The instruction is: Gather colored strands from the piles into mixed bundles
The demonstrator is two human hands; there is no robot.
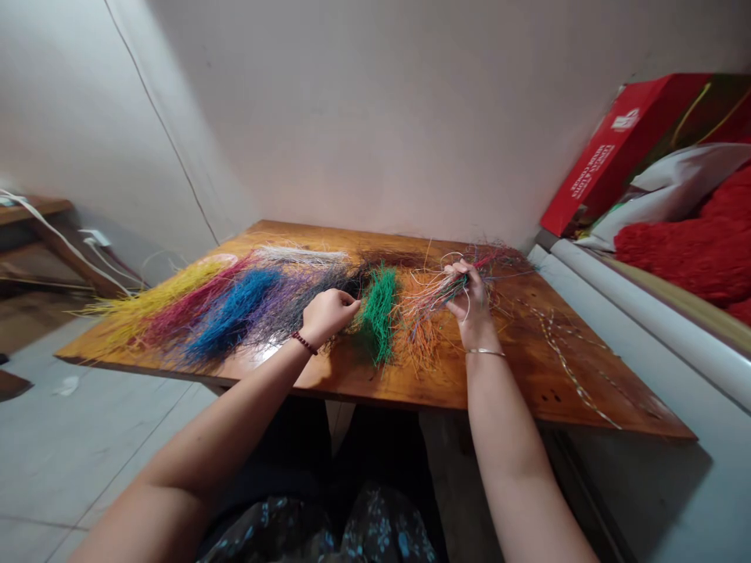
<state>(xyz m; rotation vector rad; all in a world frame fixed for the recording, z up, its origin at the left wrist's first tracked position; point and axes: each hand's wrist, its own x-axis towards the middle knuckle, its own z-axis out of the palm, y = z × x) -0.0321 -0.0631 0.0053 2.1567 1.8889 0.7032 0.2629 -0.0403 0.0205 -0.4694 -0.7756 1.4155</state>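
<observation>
My right hand (468, 301) is closed around a loose bundle of mixed-colour strands (434, 291), white, red and green among them, whose ends fan out to the left. My left hand (330, 317) is pinched at the left edge of the green strands (381, 313); whatever its fingertips hold is too small to make out. Under and beside it lie black strands (287, 309). Orange strands (418, 340) spread out below the bundle. Farther left are piles of purple (267, 305), blue (235, 313), crimson (191, 301) and yellow strands (149, 305).
White strands (302, 256) and brown strands (393, 256) lie along the back of the wooden table (328, 383). Thin twisted cords (563, 363) rest at its right. Beyond that edge stand a red box (616, 148) and a heap of red material (692, 242). A wall closes off the back.
</observation>
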